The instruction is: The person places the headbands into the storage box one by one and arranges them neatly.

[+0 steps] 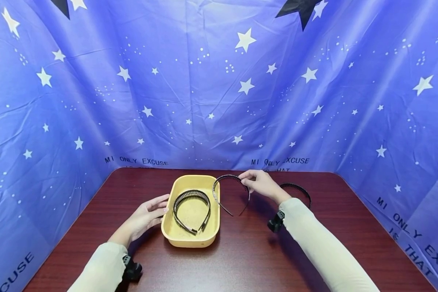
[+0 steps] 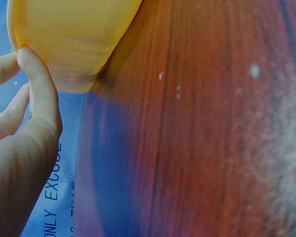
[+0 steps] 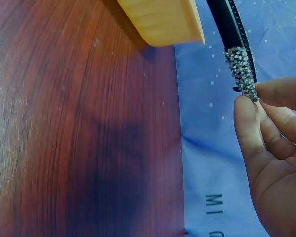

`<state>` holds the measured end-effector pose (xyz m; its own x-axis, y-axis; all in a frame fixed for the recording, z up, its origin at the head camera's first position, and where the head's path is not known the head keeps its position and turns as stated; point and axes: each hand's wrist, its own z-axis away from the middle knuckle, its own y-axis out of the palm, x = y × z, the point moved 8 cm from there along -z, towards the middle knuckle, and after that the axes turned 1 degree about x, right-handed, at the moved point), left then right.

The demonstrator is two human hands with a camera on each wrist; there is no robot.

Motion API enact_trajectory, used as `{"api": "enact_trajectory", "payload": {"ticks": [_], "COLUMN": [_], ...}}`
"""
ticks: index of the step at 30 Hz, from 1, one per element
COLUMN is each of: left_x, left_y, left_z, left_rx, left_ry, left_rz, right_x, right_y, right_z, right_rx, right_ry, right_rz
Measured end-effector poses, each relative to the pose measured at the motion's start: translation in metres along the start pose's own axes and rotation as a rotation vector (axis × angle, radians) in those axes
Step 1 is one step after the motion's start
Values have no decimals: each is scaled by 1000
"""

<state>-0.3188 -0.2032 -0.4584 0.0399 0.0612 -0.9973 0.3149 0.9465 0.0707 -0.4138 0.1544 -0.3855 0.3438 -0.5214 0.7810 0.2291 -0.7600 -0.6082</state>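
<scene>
In the head view my right hand [image 1: 263, 184] holds a thin black headband [image 1: 216, 190] above the table, just right of a yellow plastic basin [image 1: 168, 237]. The right wrist view shows finger and thumb pinching this headband where silvery glittering stones [image 3: 240, 69] cover its band. My left hand [image 1: 144, 219] rests its fingertips against the basin's left side; in the left wrist view the fingertips [image 2: 27, 57] touch near the rim. Inside the basin lie black toothed headbands [image 1: 191, 192], overlapping, so I cannot tell how many. Another black headband [image 1: 299, 187] lies behind my right wrist, partly hidden.
The dark red wooden table [image 1: 241, 259] carries the basin near its middle. A blue star-printed cloth [image 1: 204, 89] hangs behind the table and along both sides. Black cameras [image 1: 276, 222] are strapped to both wrists.
</scene>
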Motion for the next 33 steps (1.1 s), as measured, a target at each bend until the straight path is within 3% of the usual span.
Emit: {"api": "enact_trajectory", "payload": {"ticks": [22,33], "left_x": [1,1], "left_y": [-1,-1], "left_z": [0,-2], "left_rx": [6,8], "left_ry": [-4,1], "left_rz": [7,-2], "right_x": [38,48], "right_y": [46,75], "right_z": [-18,-23], "right_rx": [70,99], "right_ry": [-46,-85], "right_rz": [-52,-134]}}
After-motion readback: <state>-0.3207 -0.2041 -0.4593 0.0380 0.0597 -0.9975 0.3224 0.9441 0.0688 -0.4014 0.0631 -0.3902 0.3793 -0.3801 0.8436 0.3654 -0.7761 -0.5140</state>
